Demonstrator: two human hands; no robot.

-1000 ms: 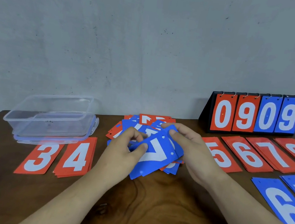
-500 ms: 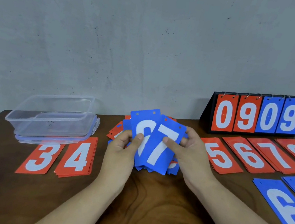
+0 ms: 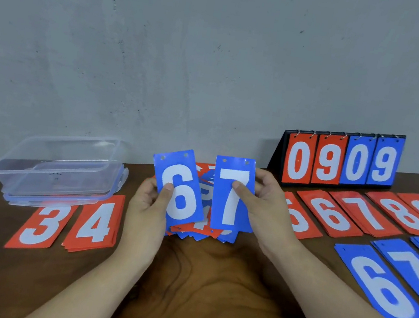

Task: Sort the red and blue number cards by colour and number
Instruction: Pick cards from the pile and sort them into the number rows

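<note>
My left hand (image 3: 149,204) pinches a blue 6 card (image 3: 182,179) upright, thumb on its face. My right hand (image 3: 263,207) pinches a blue 7 card (image 3: 230,215) upright beside it, a gap between the two. Behind and below them lies a mixed heap of red and blue cards (image 3: 201,227), mostly hidden. On the left lie a red 3 card (image 3: 41,224) and a red 4 stack (image 3: 95,223). On the right lie red stacks 5 (image 3: 299,220), 6 (image 3: 330,213), 7 (image 3: 365,210), 8 (image 3: 402,213), and blue stacks 6 (image 3: 381,285) and 7 (image 3: 413,271).
A clear plastic box (image 3: 59,167) stands on its lid at the back left of the wooden table (image 3: 212,280). A black flip scoreboard (image 3: 343,158) showing 09 09 stands at the back right against the grey wall. More cards run off the right edge.
The two blue cards, held overlapping before, have been raised upright and pulled apart: the 6 leftward in my left hand, the 7 rightward in my right.
</note>
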